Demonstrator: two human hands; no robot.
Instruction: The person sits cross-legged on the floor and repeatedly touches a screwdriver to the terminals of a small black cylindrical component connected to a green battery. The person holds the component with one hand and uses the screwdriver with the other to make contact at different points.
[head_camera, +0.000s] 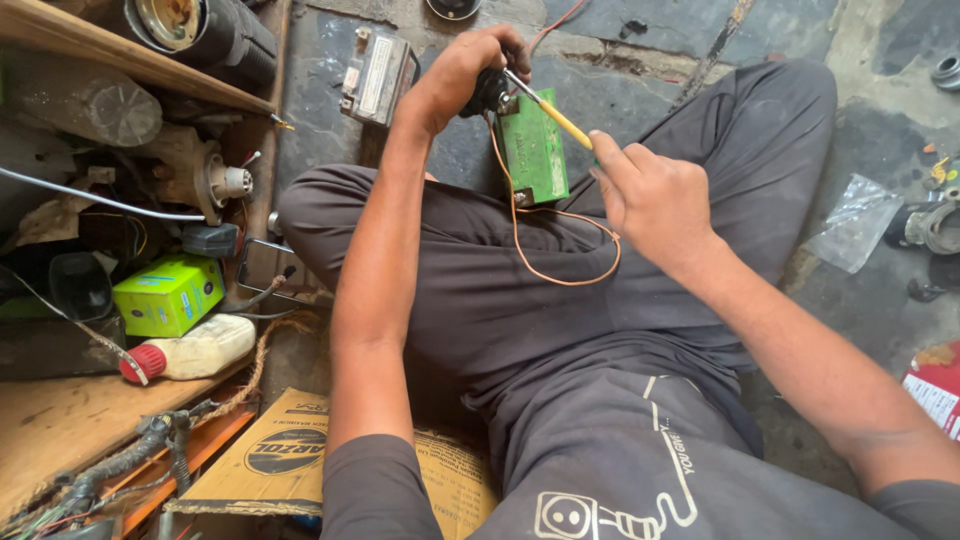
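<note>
Soft, even daylight fills the scene, seemingly from above, with no hard shadows. Left of the fingers (600, 150), the shelf (120, 55) recesses sink into murky darkness. A clear plastic bag (850, 225) to their right gives faint glare. Focus is sharp at centre; wide-angle bending stretches the edges, and the far corners look slightly smeared.

The green rectangular plastic battery (533, 150) looked matt and dusty, and the yellow-handled screwdriver (550, 110) had a smooth plastic grip and a bare metal shaft. The thin orange wire (560, 275) wore glossy insulation and lay on dark grey matt cloth trousers (520, 300). The cracked concrete floor (640, 90) looked rough, and the flattened brown cardboard box (280, 460) looked dull and papery.
</note>
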